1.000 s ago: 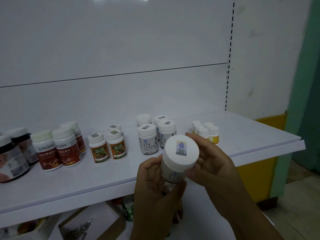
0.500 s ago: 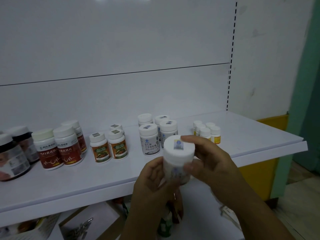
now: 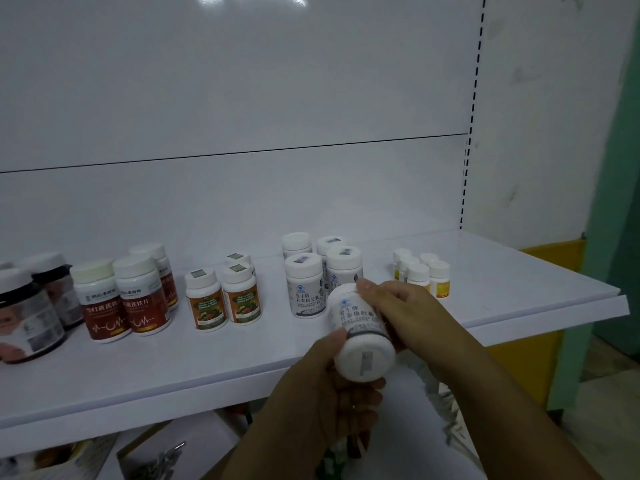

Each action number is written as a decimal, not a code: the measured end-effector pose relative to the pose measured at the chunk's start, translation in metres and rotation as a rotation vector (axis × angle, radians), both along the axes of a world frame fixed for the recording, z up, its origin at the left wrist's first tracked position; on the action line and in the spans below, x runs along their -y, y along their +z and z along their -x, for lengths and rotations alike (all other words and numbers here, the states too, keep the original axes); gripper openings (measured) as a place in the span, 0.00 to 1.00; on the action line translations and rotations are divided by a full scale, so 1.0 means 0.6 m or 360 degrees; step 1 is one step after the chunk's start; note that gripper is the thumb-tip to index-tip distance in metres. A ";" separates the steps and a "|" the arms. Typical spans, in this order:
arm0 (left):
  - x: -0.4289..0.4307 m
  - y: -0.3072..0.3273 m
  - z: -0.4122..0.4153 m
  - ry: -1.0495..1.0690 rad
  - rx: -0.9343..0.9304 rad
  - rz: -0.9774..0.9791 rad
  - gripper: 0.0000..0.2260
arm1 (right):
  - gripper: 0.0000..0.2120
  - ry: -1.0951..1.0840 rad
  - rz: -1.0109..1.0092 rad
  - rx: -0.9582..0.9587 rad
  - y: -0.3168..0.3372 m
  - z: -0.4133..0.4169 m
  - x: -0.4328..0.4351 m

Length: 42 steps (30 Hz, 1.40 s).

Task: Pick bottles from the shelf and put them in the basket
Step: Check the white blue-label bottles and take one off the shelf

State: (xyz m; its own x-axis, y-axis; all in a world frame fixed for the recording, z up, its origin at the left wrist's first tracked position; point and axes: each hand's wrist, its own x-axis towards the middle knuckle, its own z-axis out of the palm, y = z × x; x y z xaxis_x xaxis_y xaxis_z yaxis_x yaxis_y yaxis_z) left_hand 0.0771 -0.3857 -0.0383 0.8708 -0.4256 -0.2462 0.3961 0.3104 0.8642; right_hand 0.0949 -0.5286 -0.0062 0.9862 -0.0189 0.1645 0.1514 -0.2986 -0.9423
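A white bottle (image 3: 360,332) with a blue-grey label is held in front of the shelf (image 3: 242,358), tipped so its white cap faces me. My left hand (image 3: 322,393) grips the cap end from below and the left. My right hand (image 3: 405,313) grips the bottom end from the right. Behind it on the shelf stand several matching white bottles (image 3: 304,285). The basket is not in view.
Further left on the shelf stand orange-label bottles (image 3: 223,296), red-label bottles (image 3: 121,296) and dark jars (image 3: 27,313). Small yellow-label bottles (image 3: 422,275) stand at the right. Below the shelf lie boxes and packets (image 3: 152,455). The shelf's right part is bare.
The bottle was upright with its cap on top; both hands have tipped it over so the cap now points toward me and lower. The hands stayed in front of the shelf.
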 end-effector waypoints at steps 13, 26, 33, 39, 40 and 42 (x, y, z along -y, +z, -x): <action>-0.026 0.049 -0.079 0.0916 0.1021 -0.0700 0.27 | 0.14 -0.0107 -0.0052 0.0830 0.170 -0.092 -0.018; -0.035 -0.010 -0.189 0.0871 0.0844 -0.0795 0.24 | 0.07 0.0014 0.0551 0.0544 0.151 -0.254 -0.101; -0.030 -0.011 -0.183 0.0930 0.0976 -0.0850 0.29 | 0.08 0.0116 0.0838 0.0488 0.150 -0.241 -0.096; -0.034 -0.012 -0.169 0.0760 0.1251 -0.0850 0.35 | 0.11 0.0270 0.1238 0.0021 0.128 -0.250 -0.100; -0.034 -0.014 -0.167 0.0754 0.1276 -0.0888 0.35 | 0.11 0.0283 0.1256 -0.0010 0.129 -0.249 -0.098; -0.034 -0.013 -0.163 0.0750 0.1284 -0.0940 0.36 | 0.11 0.0273 0.1290 -0.0001 0.132 -0.250 -0.097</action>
State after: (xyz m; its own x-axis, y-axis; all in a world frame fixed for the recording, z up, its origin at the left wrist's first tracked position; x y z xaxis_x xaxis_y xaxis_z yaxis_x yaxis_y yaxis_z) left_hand 0.1752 -0.3655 -0.0458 0.9110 -0.0115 0.4122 -0.4003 -0.2645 0.8774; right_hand 0.2447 -0.4706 0.0733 0.9647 0.2562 0.0615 0.2563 -0.8582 -0.4447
